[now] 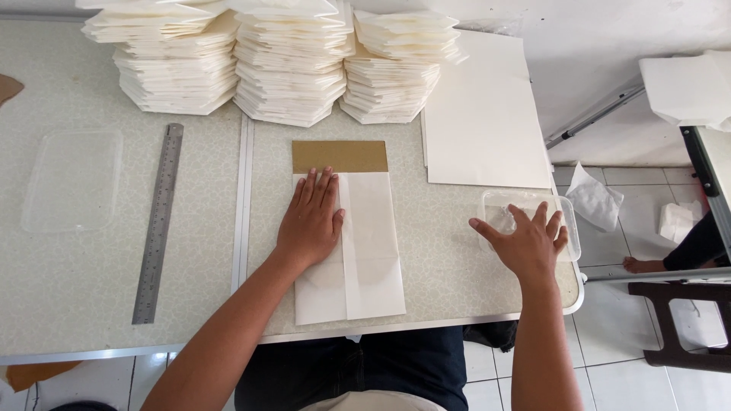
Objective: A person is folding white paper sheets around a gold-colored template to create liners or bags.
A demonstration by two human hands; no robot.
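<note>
Left hand (311,219) lies flat, fingers together, pressing the folded white paper (365,251) at bench (449,251) centre. Right hand (527,242), fingers spread, rests on a clear tub (567,228) at 3 o'clock — right at the bench edge. Brown card (339,156) shows at the paper's 12 o'clock; ruler (159,222) lies at 9 — bare bench between.

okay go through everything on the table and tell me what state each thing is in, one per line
Left hand: flat, pressing the paper.
Right hand: spread over the tub.
Paper: folded, lying over the cardboard.
Cardboard: flat, partly covered.
Tub: open, at table edge.
Lid: lying apart.
Ruler: flat, untouched.
Stacks: piled high.
</note>
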